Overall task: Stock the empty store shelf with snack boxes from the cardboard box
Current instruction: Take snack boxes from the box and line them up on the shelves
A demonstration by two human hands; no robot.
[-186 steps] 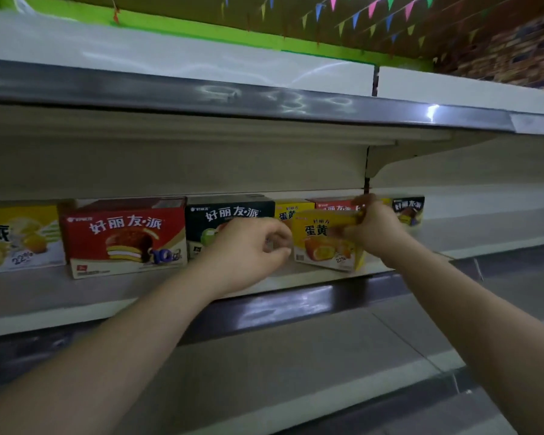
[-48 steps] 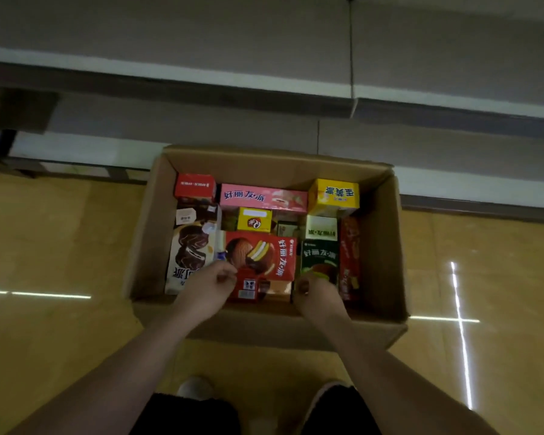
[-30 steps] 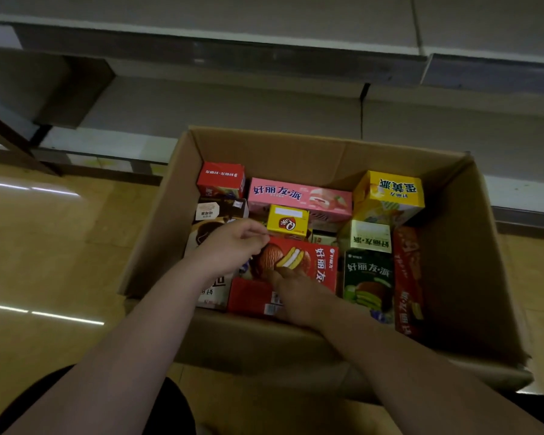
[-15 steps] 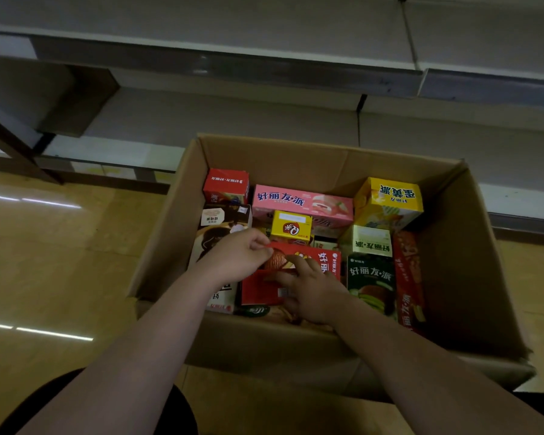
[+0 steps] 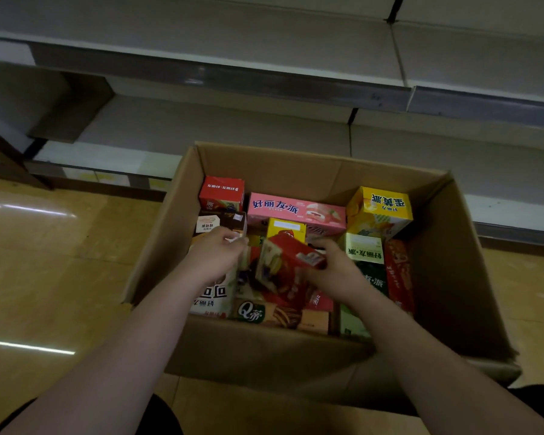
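Observation:
An open cardboard box (image 5: pixel 296 164) stands on the floor, filled with several snack boxes. My right hand (image 5: pixel 336 271) grips a red snack box (image 5: pixel 291 262) by its right end and holds it tilted, lifted above the others. My left hand (image 5: pixel 214 259) is inside the box just left of the red one, with fingers curled. Whether it holds anything is unclear. Around them lie a pink box (image 5: pixel 296 210), a yellow box (image 5: pixel 379 211), a small red box (image 5: pixel 222 191) and a pale green box (image 5: pixel 365 251).
Grey bare store shelves (image 5: pixel 233 127) run across behind the cardboard box, the lowest one right at its far wall. Shiny tan floor (image 5: pixel 60 277) stretches to the left and right. My dark-clad knees show at the bottom edge.
Six seconds ago both hands set a yellow box on the upper shelf. Since then I bent over the cardboard box, and my right hand has raised and tilted the red snack box.

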